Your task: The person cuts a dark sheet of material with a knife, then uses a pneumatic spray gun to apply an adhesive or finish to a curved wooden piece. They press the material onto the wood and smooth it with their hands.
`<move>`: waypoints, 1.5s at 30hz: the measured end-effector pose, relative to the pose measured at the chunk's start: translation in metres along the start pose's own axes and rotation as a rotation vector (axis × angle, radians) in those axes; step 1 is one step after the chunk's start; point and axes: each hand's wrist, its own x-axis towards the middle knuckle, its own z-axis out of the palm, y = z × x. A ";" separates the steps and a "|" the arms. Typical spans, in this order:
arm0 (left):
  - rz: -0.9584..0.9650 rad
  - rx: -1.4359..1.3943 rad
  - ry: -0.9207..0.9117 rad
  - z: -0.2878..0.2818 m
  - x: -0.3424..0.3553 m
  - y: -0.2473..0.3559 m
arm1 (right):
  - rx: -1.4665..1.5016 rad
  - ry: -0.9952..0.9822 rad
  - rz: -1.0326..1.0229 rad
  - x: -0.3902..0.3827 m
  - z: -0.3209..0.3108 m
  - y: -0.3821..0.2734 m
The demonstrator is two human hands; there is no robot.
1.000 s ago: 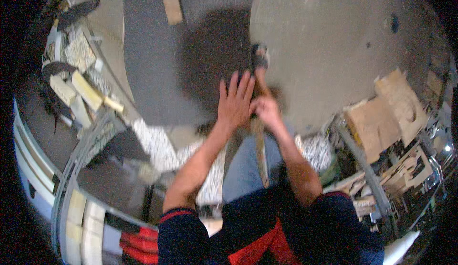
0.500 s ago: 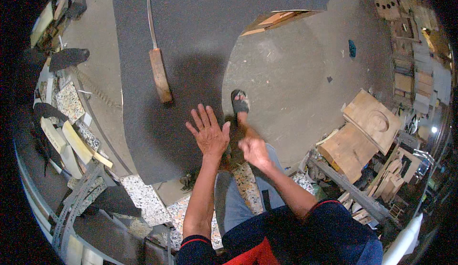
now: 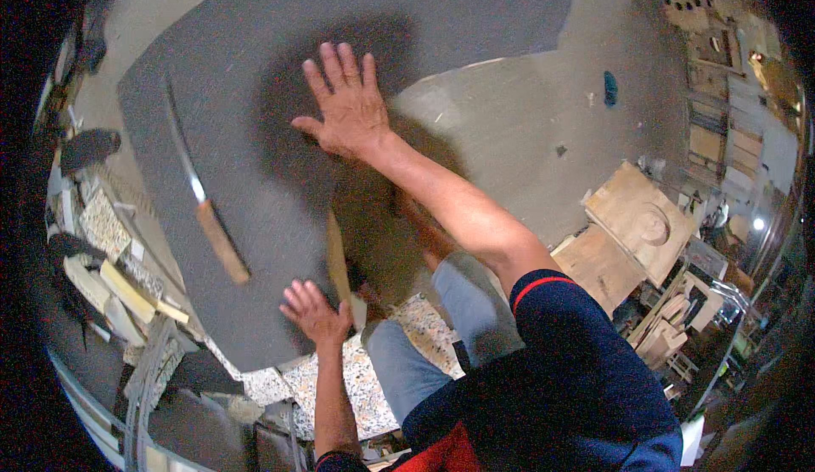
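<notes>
A large dark grey sheet with a curved edge lies in front of me. My right hand is stretched out over it with fingers spread, at or just above the surface, casting a dark shadow. My left hand is spread open on or just over the sheet's lower part. A long knife with a brown wooden handle lies on the sheet to the left of my hands. A narrow tan piece shows along the sheet's edge.
Foam offcuts are piled at the left. Plywood boards lie at the right near stacked wooden pieces. A speckled foam slab is under my legs. A small teal item lies on the grey floor.
My right hand has opened and reached forward and left across the sheet. My left hand has moved lower and left. The view has turned, with the knife now lower and further left.
</notes>
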 end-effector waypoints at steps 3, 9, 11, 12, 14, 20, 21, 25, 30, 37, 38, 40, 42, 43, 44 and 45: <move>0.049 0.001 0.045 0.002 0.002 0.000 | -0.101 0.076 0.180 0.011 -0.032 0.084; 0.043 -0.013 -0.076 -0.016 0.006 0.004 | -0.361 0.052 0.448 -0.035 -0.076 0.202; 0.012 -0.023 -0.147 -0.028 0.006 0.007 | -0.387 0.005 0.498 -0.055 -0.089 0.226; -0.004 -0.053 -0.180 -0.037 0.006 0.008 | -0.360 -0.041 0.562 -0.062 -0.098 0.236; -0.052 -0.145 -0.251 -0.052 0.016 0.016 | -0.345 -0.093 0.587 -0.067 -0.114 0.247; 0.063 -0.211 0.122 -0.095 0.119 0.068 | 0.067 -0.033 0.177 -0.049 -0.149 0.243; 0.098 -0.254 0.128 -0.099 0.151 0.082 | 0.061 -0.083 0.082 -0.043 -0.145 0.236; 0.173 -0.342 0.283 -0.114 0.282 0.144 | -0.085 -0.149 -0.120 -0.024 -0.102 0.195; 0.230 -0.213 0.168 -0.133 0.357 0.179 | -0.063 -0.214 -0.088 -0.046 -0.090 0.176; 0.239 -0.194 0.159 -0.126 0.355 0.172 | -0.178 -0.175 0.001 -0.073 -0.127 0.234; 0.227 -0.191 0.162 -0.125 0.355 0.172 | -0.213 -0.276 0.036 -0.073 -0.127 0.238; 0.241 -0.204 0.217 -0.125 0.355 0.172 | -0.153 -0.250 -0.016 -0.075 -0.135 0.245; 0.250 -0.213 0.226 -0.126 0.355 0.175 | -0.101 -0.259 -0.075 -0.071 -0.148 0.256; 0.255 -0.220 0.246 -0.126 0.354 0.175 | -0.019 -0.118 -0.065 -0.068 -0.152 0.259; 0.277 -0.253 0.277 -0.126 0.353 0.176 | -0.003 -0.069 -0.090 -0.065 -0.154 0.260; 0.297 -0.286 0.307 -0.126 0.353 0.176 | 0.026 -0.016 -0.096 -0.062 -0.155 0.260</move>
